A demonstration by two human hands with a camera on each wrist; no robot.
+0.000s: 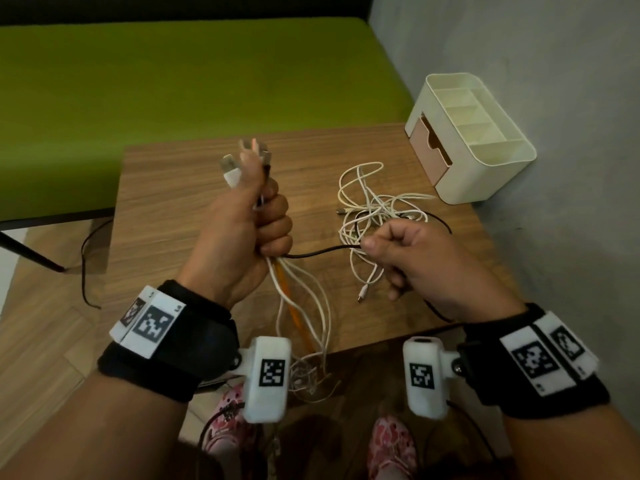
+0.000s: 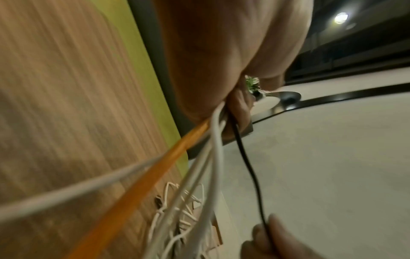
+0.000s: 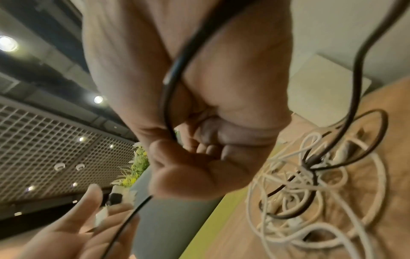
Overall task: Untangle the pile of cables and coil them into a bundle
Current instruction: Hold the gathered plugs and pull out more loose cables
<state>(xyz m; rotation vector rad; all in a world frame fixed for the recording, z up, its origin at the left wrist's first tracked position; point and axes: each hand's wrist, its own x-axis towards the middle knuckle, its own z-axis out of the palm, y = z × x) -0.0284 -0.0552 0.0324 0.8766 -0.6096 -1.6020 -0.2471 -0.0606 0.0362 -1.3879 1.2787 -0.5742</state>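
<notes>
Your left hand [image 1: 249,223] is fisted round a bunch of cables [image 1: 304,306], plug ends up (count unclear, fist hides them), tails dropping past the worktop [image 1: 180,209] edge. Your right hand [image 1: 412,258] pinches the black cable [image 1: 322,251]. Remaining tangle [image 1: 377,206] lies on the worktop; both wrist views are blurred.

surface: wooden table [image 1: 180,202]
right half: tangle of white cables [image 1: 374,209], a black one through it
far right corner: cream organizer [image 1: 485,168]
</notes>
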